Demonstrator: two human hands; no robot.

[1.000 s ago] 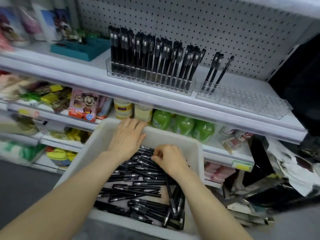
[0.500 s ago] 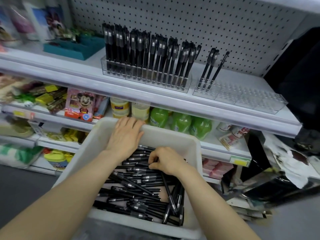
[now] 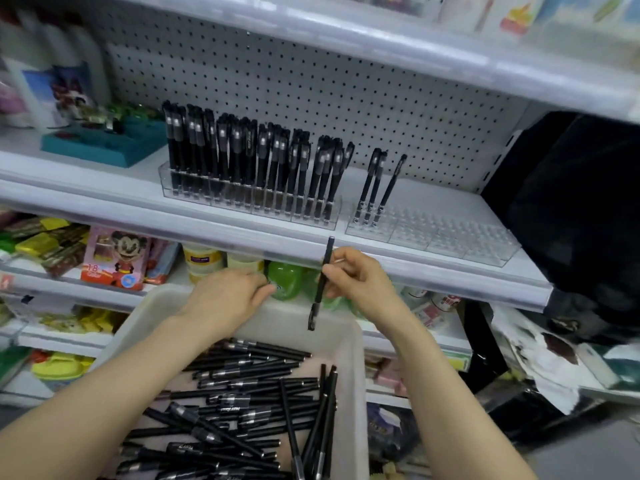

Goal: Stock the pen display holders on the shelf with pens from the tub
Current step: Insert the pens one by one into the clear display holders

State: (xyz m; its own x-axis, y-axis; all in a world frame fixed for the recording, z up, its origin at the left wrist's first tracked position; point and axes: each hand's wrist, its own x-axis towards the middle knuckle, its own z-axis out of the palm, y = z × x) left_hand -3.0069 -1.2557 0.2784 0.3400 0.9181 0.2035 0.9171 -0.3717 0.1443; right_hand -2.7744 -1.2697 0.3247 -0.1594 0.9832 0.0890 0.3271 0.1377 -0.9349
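Our right hand pinched one black pen nearly upright above the tub, just below the shelf edge. Our left hand (fingers loosely together) rested on the tub's far rim, and the right-hand holder held three pens

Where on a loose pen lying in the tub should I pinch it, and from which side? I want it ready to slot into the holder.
Judging by the pile, pinch a top-lying pen mid-barrel from above, thumb and fingertips across its width: they lie flat and crisscrossed in the tub, so only upper sides are free. The right hand holds its pen that way, both ends exposed.
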